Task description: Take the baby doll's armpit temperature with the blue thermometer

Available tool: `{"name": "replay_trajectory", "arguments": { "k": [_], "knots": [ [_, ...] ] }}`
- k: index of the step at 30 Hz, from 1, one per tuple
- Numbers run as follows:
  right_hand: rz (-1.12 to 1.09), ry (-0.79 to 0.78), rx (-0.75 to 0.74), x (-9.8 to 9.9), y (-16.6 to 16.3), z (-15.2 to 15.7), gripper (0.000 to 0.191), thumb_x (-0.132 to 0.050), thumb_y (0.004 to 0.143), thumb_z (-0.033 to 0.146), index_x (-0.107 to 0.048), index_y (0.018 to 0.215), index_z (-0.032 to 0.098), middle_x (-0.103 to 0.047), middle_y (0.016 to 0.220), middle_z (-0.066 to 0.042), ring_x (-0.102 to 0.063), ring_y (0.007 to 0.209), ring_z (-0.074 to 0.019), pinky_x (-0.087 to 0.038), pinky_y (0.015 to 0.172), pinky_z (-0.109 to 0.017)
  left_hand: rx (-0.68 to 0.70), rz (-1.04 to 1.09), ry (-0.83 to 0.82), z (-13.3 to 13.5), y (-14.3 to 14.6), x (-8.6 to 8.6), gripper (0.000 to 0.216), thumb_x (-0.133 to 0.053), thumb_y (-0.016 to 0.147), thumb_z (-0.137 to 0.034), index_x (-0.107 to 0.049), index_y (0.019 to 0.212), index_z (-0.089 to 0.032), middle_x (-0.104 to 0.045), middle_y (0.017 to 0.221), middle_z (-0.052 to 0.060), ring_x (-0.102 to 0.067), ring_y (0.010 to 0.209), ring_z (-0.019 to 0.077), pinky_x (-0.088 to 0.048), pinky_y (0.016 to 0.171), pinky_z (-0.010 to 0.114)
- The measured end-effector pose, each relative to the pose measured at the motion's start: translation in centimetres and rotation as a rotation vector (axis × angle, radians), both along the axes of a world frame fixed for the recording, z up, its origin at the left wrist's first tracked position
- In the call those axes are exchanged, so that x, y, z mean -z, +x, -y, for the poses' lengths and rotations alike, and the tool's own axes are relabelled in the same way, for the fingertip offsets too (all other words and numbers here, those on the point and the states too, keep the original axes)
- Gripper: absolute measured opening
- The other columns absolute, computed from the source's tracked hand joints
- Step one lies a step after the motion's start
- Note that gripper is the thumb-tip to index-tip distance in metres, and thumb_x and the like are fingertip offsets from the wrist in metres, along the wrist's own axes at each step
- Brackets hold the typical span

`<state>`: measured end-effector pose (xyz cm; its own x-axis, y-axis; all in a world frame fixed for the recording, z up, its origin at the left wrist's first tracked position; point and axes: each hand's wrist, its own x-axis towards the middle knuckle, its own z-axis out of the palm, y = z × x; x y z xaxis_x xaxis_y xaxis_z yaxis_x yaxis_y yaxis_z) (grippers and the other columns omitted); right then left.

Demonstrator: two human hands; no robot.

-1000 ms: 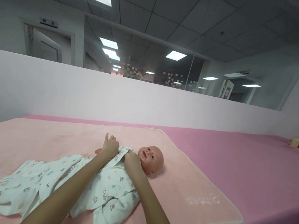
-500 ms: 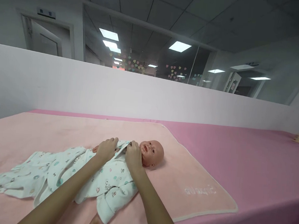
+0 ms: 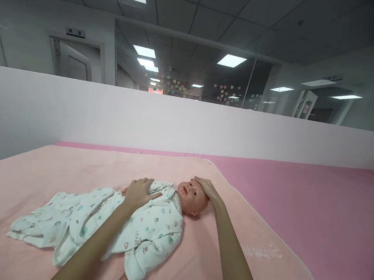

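Observation:
A baby doll lies on its back on a pale pink towel (image 3: 74, 170), its head (image 3: 193, 197) to the right. It wears a white romper (image 3: 147, 229) printed with small coloured figures, the empty legs trailing left. My left hand (image 3: 140, 192) lies flat and open on the doll's chest. My right hand (image 3: 205, 187) cups the top of the doll's head, fingers curved over it.
The towel covers a brighter pink table cover (image 3: 314, 202) that runs off to the right. A white partition wall (image 3: 188, 127) stands close behind the table. Glass panels with heart stickers and doors show beyond it.
Both hands let go of the romper's collar. My right hand moved right onto the doll's head, and my left hand flattened on the chest. The camera shifted slightly left.

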<state>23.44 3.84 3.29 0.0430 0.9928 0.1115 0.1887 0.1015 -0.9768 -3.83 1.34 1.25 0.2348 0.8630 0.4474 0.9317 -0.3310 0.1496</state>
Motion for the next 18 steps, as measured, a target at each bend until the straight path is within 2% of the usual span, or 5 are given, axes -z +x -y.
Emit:
{"name": "replay_trajectory", "arguments": {
  "k": [2,4,9,13,18],
  "knots": [
    [-0.209,-0.061,-0.078,1.0,1.0,-0.4,0.034,-0.057,0.067,0.045,-0.067,0.077,0.015,-0.067,0.081,-0.006,-0.06,0.076,-0.0183,-0.044,0.07,-0.027,-0.007,0.007,-0.003,0.0,0.0,0.0,0.054,-0.041,0.073,-0.063,-0.053,0.105,-0.022,-0.061,0.095,0.006,-0.054,0.091,0.0226,-0.034,0.079,0.033],
    [-0.299,-0.049,-0.064,1.6,1.4,-0.3,0.033,-0.06,0.065,0.046,-0.067,0.073,0.014,-0.067,0.078,-0.006,-0.061,0.074,-0.0178,-0.045,0.07,-0.027,-0.012,0.014,-0.009,0.0,-0.1,-0.1,0.051,-0.041,0.075,-0.061,-0.053,0.106,-0.022,-0.06,0.096,0.006,-0.054,0.09,0.0222,-0.035,0.078,0.033],
    [-0.3,0.028,-0.063,1.6,1.3,0.5,0.028,-0.067,0.06,0.04,-0.066,0.068,0.014,-0.066,0.07,-0.005,-0.06,0.07,-0.0175,-0.046,0.069,-0.027,0.003,0.004,0.003,0.4,-0.3,-0.4,0.043,-0.038,0.08,-0.052,-0.053,0.105,-0.021,-0.06,0.093,0.006,-0.054,0.089,0.021,-0.036,0.078,0.032],
    [-0.279,0.095,-0.083,1.3,0.9,1.4,0.032,-0.067,0.06,0.031,-0.066,0.089,0.018,-0.066,0.093,-0.005,-0.058,0.091,-0.0188,-0.043,0.082,-0.028,0.001,0.004,0.008,0.7,-0.4,-0.5,0.042,-0.037,0.081,-0.049,-0.053,0.107,-0.02,-0.06,0.094,0.006,-0.055,0.087,0.0211,-0.037,0.076,0.031],
    [-0.307,-0.02,-0.099,1.4,0.6,3.1,0.029,-0.061,0.063,0.035,-0.067,0.085,0.016,-0.065,0.097,-0.006,-0.059,0.091,-0.0218,-0.045,0.082,-0.031,0.014,0.017,0.011,0.7,-0.6,-0.4,0.042,-0.035,0.082,-0.047,-0.052,0.107,-0.019,-0.061,0.096,0.006,-0.055,0.089,0.0221,-0.038,0.076,0.031]
  ]
}}
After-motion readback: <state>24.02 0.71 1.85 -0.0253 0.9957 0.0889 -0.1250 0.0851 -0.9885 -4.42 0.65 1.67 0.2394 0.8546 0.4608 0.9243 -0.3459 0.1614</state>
